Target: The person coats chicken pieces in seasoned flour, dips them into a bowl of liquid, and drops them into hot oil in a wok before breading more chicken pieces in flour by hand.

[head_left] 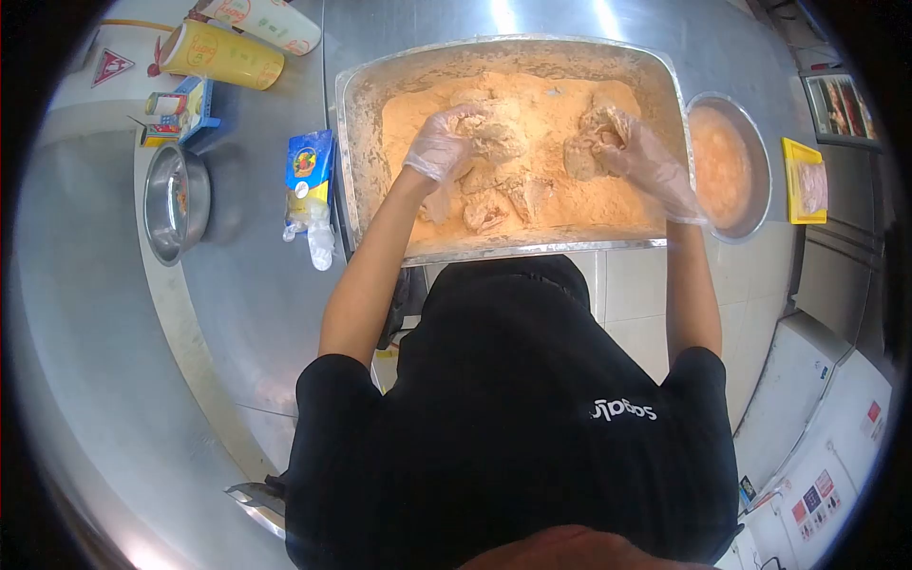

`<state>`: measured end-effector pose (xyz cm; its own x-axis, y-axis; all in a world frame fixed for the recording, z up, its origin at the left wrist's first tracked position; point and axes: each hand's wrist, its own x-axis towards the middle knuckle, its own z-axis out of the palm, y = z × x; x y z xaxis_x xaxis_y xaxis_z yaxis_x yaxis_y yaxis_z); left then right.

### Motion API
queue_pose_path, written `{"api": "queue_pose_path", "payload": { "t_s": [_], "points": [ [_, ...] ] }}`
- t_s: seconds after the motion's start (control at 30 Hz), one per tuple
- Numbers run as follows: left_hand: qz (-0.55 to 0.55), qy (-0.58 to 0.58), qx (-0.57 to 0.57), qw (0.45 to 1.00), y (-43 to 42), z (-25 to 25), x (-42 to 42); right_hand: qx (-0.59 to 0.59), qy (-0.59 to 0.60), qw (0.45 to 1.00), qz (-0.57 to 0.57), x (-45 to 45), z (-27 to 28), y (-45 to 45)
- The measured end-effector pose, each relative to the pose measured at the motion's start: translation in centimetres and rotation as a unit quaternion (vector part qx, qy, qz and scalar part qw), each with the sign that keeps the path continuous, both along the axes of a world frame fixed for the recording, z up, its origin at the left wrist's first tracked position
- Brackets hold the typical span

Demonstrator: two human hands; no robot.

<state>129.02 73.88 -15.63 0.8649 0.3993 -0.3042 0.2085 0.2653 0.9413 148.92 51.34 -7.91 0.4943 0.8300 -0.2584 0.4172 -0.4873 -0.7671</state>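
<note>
A large metal tray (513, 249) holds orange-tinted flour (608, 204) and several coated pieces that look like chicken. My left hand (442, 144), in a clear plastic glove, has its fingers curled round a coated piece (496, 142) in the left half of the tray. On the right side my gloved right hand (638, 157) grips another coated piece (584, 157), its fingers dusted with flour. Below and between the hands, a reddish piece (485, 211) and a paler one (528, 195) lie in the flour.
Right of the tray stands a round metal bowl (757, 180) of orange mix, then a yellow tray (790, 180). To the left are a blue-and-yellow box (309, 166) with plastic gloves (320, 242), a steel bowl (198, 204) and a yellow container (233, 59).
</note>
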Motion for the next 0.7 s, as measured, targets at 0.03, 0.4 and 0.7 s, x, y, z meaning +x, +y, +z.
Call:
{"api": "queue_pose_path", "payload": {
  "t_s": [0.03,0.4,0.7],
  "points": [
    [0.004,-0.011,-0.014,1.0,-0.1,0.7,-0.1,0.024,0.03,0.999,-0.011,-0.7,0.0,0.2],
    [0.011,0.16,0.527,0.835,0.4,4.6,-0.5,0.097,-0.073,0.992,-0.028,1.5,0.3,1.6],
    [-0.026,0.213,0.523,0.825,1.0,1.5,-0.4,-0.024,-0.09,0.995,-0.042,5.5,-2.4,-4.5]
  ]
}}
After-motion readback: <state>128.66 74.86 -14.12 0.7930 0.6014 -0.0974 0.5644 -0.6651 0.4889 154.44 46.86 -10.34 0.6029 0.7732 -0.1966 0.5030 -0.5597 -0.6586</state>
